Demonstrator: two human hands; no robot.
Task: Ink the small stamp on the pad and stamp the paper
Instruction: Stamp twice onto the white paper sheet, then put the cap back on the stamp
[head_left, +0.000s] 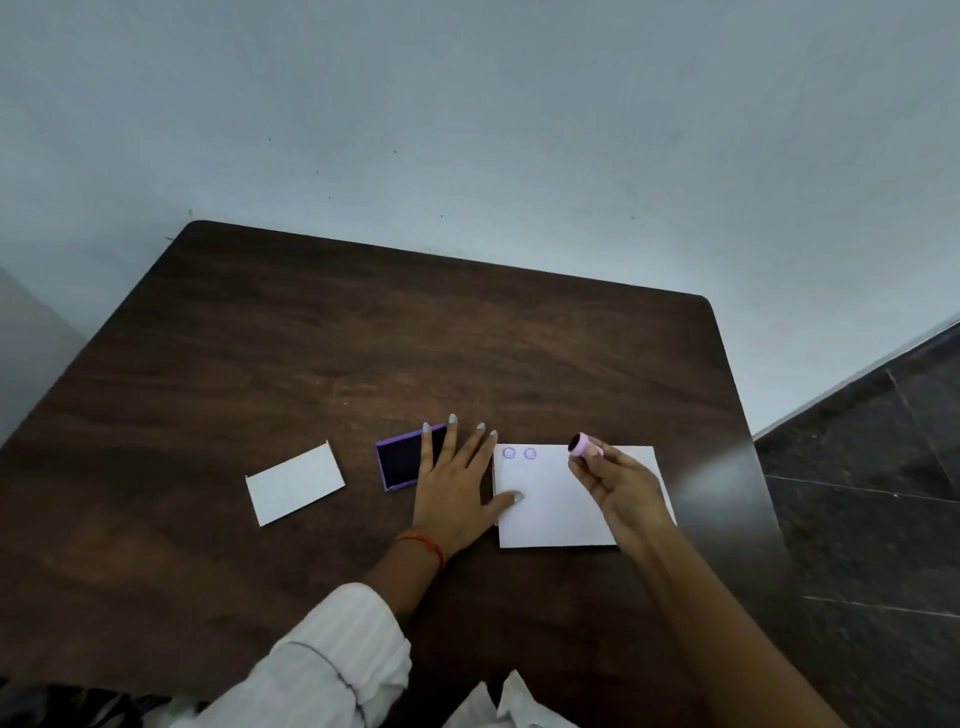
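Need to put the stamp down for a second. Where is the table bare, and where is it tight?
Bare: the whole far half of the table beyond the ink pad, and the gap between the small card and the pad. Tight: the left hand bridges pad and paper; the right hand holds the stamp over the paper.

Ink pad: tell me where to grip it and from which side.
Grip the ink pad by its two long purple side walls, coming from above. It lies flat and open, its inked face is up, and the left hand covers its right edge.
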